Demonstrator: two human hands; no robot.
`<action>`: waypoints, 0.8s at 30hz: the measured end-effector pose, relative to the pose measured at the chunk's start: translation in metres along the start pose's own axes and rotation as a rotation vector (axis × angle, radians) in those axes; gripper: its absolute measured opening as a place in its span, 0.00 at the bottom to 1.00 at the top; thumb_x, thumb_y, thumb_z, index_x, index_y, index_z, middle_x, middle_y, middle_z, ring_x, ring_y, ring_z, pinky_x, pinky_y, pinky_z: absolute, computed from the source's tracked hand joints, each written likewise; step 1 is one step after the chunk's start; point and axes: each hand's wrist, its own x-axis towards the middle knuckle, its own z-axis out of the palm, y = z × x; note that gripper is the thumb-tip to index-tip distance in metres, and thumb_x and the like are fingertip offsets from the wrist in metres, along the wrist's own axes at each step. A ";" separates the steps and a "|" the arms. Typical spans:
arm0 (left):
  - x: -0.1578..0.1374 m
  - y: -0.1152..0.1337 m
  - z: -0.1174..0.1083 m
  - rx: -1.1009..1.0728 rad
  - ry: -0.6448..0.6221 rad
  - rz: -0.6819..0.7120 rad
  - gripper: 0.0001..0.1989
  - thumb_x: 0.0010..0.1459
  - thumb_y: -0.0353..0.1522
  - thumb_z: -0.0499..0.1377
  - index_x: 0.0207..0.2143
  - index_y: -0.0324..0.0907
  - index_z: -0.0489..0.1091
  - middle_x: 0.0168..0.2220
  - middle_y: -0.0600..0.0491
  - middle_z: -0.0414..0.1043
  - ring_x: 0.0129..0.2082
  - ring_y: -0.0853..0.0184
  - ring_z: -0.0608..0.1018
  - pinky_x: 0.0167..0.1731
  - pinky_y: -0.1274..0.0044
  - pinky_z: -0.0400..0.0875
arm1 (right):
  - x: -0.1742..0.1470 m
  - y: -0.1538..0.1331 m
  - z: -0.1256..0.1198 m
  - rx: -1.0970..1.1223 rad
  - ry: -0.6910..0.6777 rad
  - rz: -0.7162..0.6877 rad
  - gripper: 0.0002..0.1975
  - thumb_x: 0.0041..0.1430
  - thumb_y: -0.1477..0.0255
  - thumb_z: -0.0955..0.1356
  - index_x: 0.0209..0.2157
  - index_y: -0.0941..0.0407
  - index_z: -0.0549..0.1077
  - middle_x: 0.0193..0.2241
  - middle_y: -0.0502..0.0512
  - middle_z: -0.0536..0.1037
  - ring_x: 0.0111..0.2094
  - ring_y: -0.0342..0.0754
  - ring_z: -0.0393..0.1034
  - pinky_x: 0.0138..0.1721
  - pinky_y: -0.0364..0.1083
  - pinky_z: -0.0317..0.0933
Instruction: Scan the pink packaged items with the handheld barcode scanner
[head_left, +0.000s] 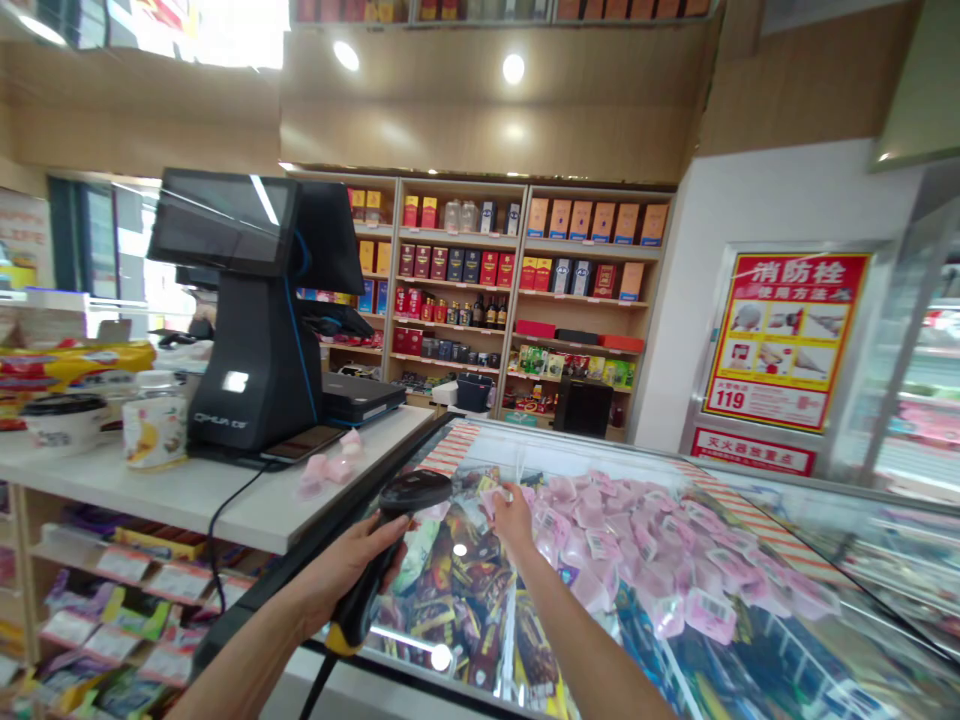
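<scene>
1. Holding a black scanner [390, 530] in the left hand [352, 570] — fingers curled tight round the handle, the round head up above the fist.
2. Hanging down from the bottom of the scanner, a yellow end piece and a black cord, near the low edge of the view.
3. Reaching out over the freezer lid [750, 540] with the right hand [514, 515] — fingers bent and pinched on a small pink packet [496, 497] at the edge of the pile.
4. Cannot tell how hard that pinch is; fingertips partly hidden.
5. Lying under the clear glass lid, a big heap of pink packets [637, 550] with white price labels, on the far and right side of the freezer.
6. Packed beside that heap, nearer and to the left, dark shiny snack bags [450, 590] in many colours.
7. Standing on the white counter [247, 500] to the left, a black till screen [255, 300] on its stand, with a black wire running down off the edge.
8. Sitting on the same counter, a few loose pink packets [330, 465] near the till, plus a round tub [154, 430] and a white bowl with a dark lid [64, 420].
9. Filling the back wall, wooden shelves [517, 290] of red, blue and orange boxes and small bottles.
10. Hanging on the right wall, a red and yellow poster [784, 340].
</scene>
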 end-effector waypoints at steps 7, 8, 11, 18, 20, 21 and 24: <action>-0.003 -0.003 -0.014 0.002 0.068 -0.032 0.15 0.43 0.42 0.56 0.22 0.38 0.63 0.16 0.59 0.63 0.14 0.78 0.65 0.15 0.85 0.59 | -0.015 -0.015 0.035 -0.673 -0.048 -0.241 0.19 0.51 0.70 0.57 0.46 0.55 0.59 0.41 0.57 0.69 0.42 0.49 0.63 0.39 0.46 0.55; -0.004 -0.003 -0.015 0.004 0.082 -0.028 0.15 0.43 0.42 0.57 0.22 0.38 0.63 0.17 0.59 0.63 0.14 0.78 0.64 0.15 0.85 0.60 | -0.016 -0.016 0.041 -0.694 -0.054 -0.254 0.19 0.51 0.70 0.57 0.46 0.55 0.59 0.40 0.57 0.69 0.41 0.49 0.64 0.38 0.46 0.55; -0.006 -0.003 -0.017 -0.006 0.126 -0.038 0.15 0.42 0.42 0.57 0.23 0.38 0.64 0.17 0.59 0.63 0.15 0.78 0.65 0.16 0.84 0.61 | -0.016 -0.016 0.060 -0.712 -0.054 -0.254 0.18 0.50 0.70 0.58 0.45 0.53 0.59 0.38 0.56 0.69 0.37 0.49 0.66 0.35 0.46 0.56; -0.004 -0.003 -0.013 0.000 0.121 -0.039 0.15 0.42 0.43 0.57 0.21 0.38 0.63 0.17 0.59 0.64 0.15 0.78 0.65 0.15 0.85 0.60 | 0.003 -0.020 0.058 -0.715 -0.174 -0.366 0.24 0.47 0.67 0.61 0.48 0.57 0.58 0.43 0.59 0.68 0.44 0.51 0.61 0.41 0.48 0.54; -0.005 -0.001 -0.010 -0.003 0.091 -0.041 0.15 0.42 0.43 0.57 0.20 0.38 0.63 0.16 0.59 0.63 0.14 0.77 0.65 0.15 0.85 0.60 | 0.013 -0.023 0.035 -0.789 -0.128 -0.381 0.20 0.47 0.69 0.61 0.44 0.57 0.63 0.43 0.59 0.68 0.45 0.52 0.60 0.42 0.49 0.53; -0.005 0.001 -0.009 -0.004 0.087 -0.048 0.15 0.42 0.43 0.57 0.20 0.38 0.63 0.16 0.59 0.63 0.14 0.77 0.65 0.15 0.85 0.60 | 0.018 -0.024 0.021 -0.850 -0.099 -0.371 0.17 0.47 0.72 0.61 0.41 0.57 0.65 0.41 0.59 0.69 0.44 0.51 0.61 0.42 0.49 0.53; -0.007 0.006 -0.002 -0.012 0.107 -0.092 0.15 0.41 0.43 0.58 0.22 0.39 0.65 0.16 0.59 0.63 0.14 0.77 0.65 0.14 0.85 0.59 | 0.030 -0.020 -0.020 -1.013 -0.024 -0.305 0.14 0.46 0.78 0.61 0.37 0.58 0.68 0.38 0.61 0.70 0.42 0.53 0.63 0.39 0.49 0.55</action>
